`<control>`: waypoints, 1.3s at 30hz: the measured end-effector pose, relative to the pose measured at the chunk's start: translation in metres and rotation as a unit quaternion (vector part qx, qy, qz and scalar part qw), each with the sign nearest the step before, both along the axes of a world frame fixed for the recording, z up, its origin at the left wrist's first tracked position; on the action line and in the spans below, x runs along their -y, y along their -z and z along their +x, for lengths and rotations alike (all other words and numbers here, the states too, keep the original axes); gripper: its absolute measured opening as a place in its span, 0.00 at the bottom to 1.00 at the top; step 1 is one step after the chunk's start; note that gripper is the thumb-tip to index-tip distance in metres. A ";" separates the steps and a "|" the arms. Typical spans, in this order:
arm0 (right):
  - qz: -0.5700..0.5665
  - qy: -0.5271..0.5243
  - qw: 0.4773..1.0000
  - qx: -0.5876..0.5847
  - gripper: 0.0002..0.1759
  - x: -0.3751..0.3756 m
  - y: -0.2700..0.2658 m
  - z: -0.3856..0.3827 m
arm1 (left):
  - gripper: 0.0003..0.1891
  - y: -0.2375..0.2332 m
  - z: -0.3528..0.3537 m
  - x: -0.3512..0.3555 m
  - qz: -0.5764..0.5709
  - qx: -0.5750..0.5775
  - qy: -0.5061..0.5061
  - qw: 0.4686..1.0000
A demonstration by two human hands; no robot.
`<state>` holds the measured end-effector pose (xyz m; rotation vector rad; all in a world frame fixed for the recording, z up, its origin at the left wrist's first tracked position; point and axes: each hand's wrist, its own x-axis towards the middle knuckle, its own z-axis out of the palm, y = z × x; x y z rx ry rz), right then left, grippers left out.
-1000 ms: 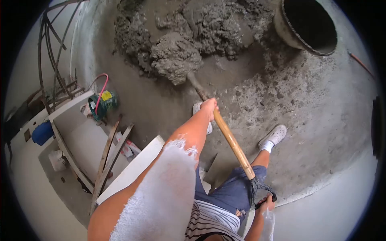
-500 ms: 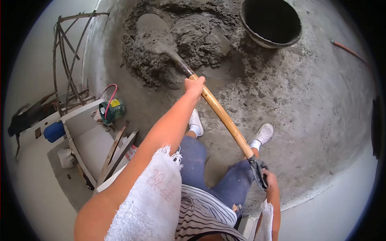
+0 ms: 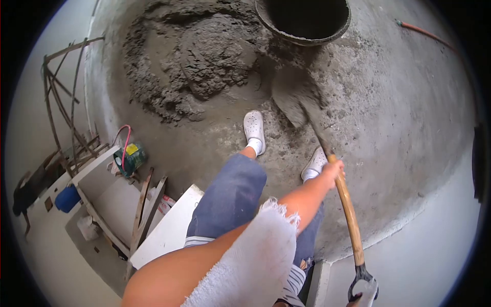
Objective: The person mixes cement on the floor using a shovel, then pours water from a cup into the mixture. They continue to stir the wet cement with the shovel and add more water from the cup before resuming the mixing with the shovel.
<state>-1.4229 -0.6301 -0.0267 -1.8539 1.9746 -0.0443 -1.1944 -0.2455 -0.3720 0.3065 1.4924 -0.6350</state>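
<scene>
My left hand [image 3: 335,173] is wrapped round the upper part of the wooden shaft of a shovel [image 3: 349,210], just behind its metal neck. At the bottom edge of the view, my right hand [image 3: 364,295] is at the shovel's black D-shaped grip, mostly hidden by a white sleeve. The blurred blade [image 3: 296,97] carries wet grey mortar and is right of the mortar heap [image 3: 212,56], below a black bucket [image 3: 304,42]. My feet, in white clogs [image 3: 254,128], stand between the heap and the shovel.
A red-orange hose [image 3: 427,33] lies on the concrete floor at the upper right. To the left are a wooden frame [image 3: 57,102], a green container [image 3: 132,158] with a pink handle, a blue container [image 3: 67,198] and loose boards [image 3: 148,210]. A pale wall runs along the lower right.
The shovel blade has come out of the mortar heap and swung right, toward the bucket, with mortar on it. Both hands have moved right and down with the shovel. The view has shifted.
</scene>
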 end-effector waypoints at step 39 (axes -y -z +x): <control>0.285 -0.915 0.020 -0.285 0.04 -0.316 0.047 0.259 | 0.05 -0.071 0.058 -0.290 0.356 0.078 0.021 0.931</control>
